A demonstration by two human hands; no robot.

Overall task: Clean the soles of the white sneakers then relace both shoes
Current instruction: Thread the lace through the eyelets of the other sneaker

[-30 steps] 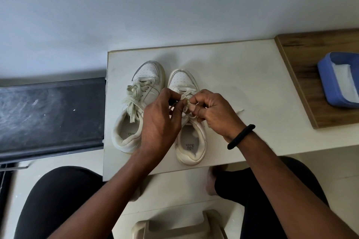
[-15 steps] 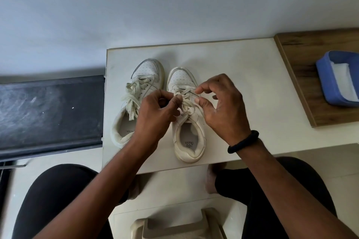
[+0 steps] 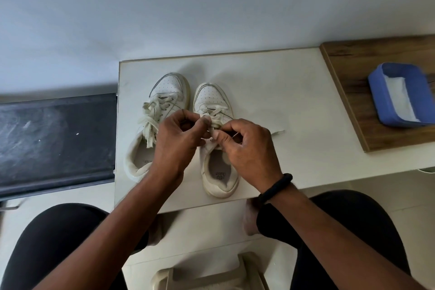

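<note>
On a white surface (image 3: pixel 270 92), the left hand (image 3: pixel 175 141) and right hand (image 3: pixel 247 148) each pinch the lace (image 3: pixel 215 122) over the right sneaker (image 3: pixel 213 101), apparently to tie it.

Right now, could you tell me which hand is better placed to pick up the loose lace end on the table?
Right, probably. The loose lace end lies just beyond the right hand; the left hand, pinching the lace over the right sneaker, would have to cross it.

white table (image 3: pixel 270 92) | wooden board (image 3: pixel 353 92) bearing blue tray (image 3: pixel 376 92) | black panel (image 3: pixel 56 139)
</note>
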